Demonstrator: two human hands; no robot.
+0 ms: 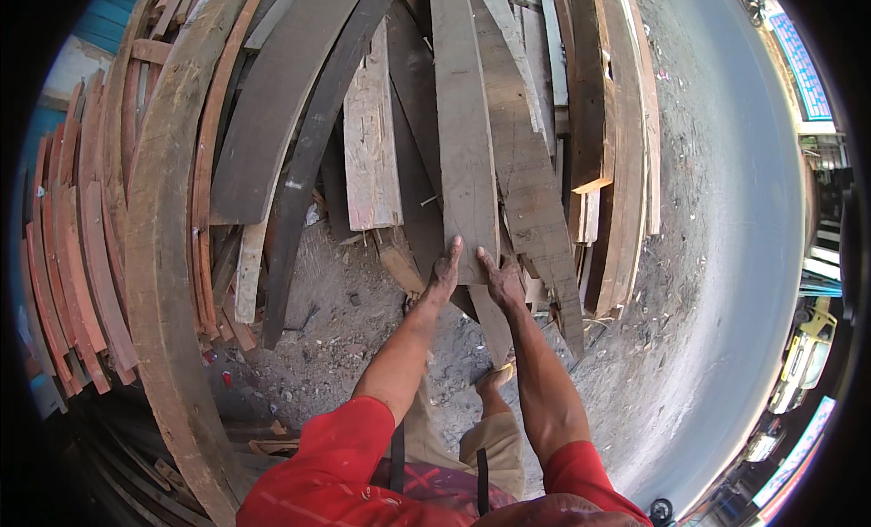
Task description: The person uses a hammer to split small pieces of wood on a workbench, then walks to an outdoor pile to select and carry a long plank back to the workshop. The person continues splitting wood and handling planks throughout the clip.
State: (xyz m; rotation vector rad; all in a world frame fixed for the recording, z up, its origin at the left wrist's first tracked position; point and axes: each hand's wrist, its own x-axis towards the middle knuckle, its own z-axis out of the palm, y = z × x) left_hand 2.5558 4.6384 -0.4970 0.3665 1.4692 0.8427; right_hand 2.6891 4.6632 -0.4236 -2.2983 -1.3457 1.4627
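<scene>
A long grey-brown wooden plank runs away from me over the pile, and both my hands grip its near end. My left hand clasps the left edge, thumb lying on top. On the right edge my right hand holds on the same way, its thumb also on the upper face. The fingers beneath the plank are hidden. Close by on the right lies a wide weathered board. To the left are a pale, worn board and a dark narrow plank. A nail sticks out near the dark wood left of the held plank.
A thick curved-looking beam stretches along my left side. Beyond it are stacked reddish wood strips. Thick timbers edge the pile at right. Gritty ground with debris lies underfoot. A road passes on the right, with a yellow vehicle beyond.
</scene>
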